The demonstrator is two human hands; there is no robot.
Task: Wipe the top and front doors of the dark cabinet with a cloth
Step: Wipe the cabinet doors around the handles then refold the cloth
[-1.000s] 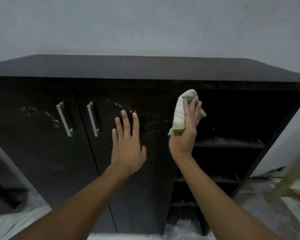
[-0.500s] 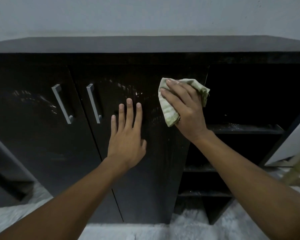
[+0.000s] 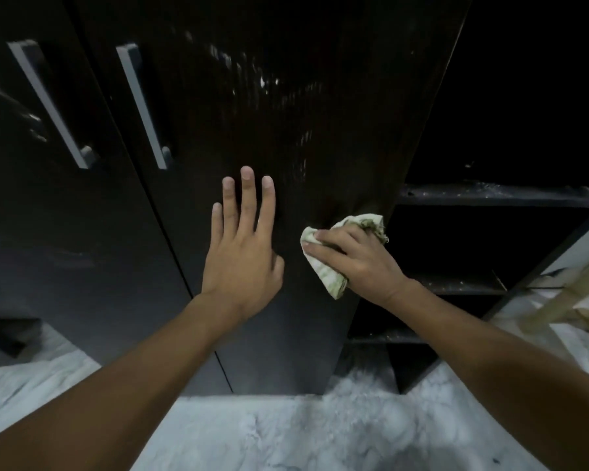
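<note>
The dark cabinet fills the view; its top is out of frame. Its right door (image 3: 286, 96) is glossy, with pale smears near the upper middle. My left hand (image 3: 244, 246) lies flat on this door, fingers spread, holding nothing. My right hand (image 3: 357, 260) presses a crumpled pale green cloth (image 3: 327, 277) against the same door near its right edge, about halfway down. The left door (image 3: 48, 215) stands beside it, and each door carries a silver bar handle (image 3: 143, 107).
Right of the doors is an open compartment with dusty dark shelves (image 3: 497, 195). A light wooden frame (image 3: 565, 300) stands at the far right. Pale marbled floor (image 3: 286, 436) lies below the cabinet.
My right hand has slid the cloth down the right door from near its top to mid-height. The view has dropped and moved closer, so the cabinet top is out of sight. My left hand stays flat.
</note>
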